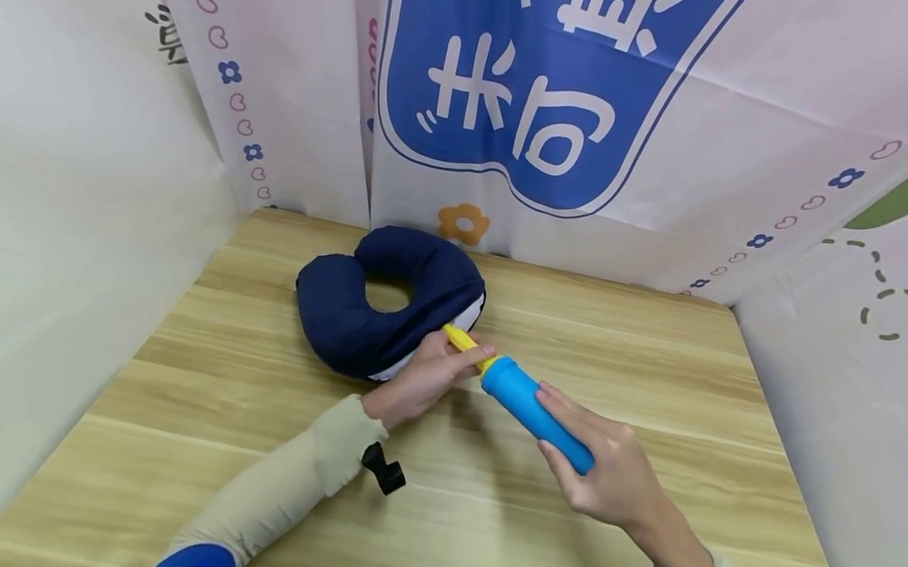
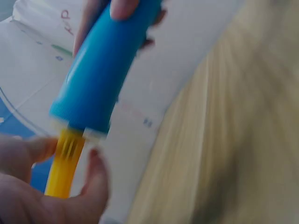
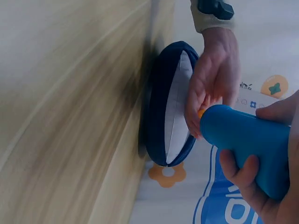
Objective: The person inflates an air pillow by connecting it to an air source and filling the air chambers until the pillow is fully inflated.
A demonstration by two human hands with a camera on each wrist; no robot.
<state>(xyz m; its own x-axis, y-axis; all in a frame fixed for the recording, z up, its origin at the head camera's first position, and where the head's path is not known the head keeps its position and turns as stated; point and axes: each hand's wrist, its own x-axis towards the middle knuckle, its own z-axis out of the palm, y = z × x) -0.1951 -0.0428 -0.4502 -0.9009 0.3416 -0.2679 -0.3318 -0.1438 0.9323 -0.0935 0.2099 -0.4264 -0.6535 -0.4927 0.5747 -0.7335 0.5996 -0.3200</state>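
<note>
A navy U-shaped neck pillow (image 1: 382, 302) with a white underside (image 3: 177, 116) lies on the wooden table (image 1: 647, 340). A hand pump with a blue barrel (image 1: 534, 407) and a yellow nozzle (image 1: 463, 342) points at the pillow's near edge. My left hand (image 1: 432, 374) pinches the yellow nozzle (image 2: 65, 161) at the pillow. My right hand (image 1: 605, 468) grips the blue barrel (image 3: 250, 137) from behind, fingers wrapped around it. The barrel (image 2: 100, 74) fills the left wrist view, blurred.
Printed fabric walls close in the table on three sides, with a blue sign panel (image 1: 543, 86) at the back. A black strap clip (image 1: 383, 469) hangs at my left sleeve. Bare wood lies to the left and right of the pillow.
</note>
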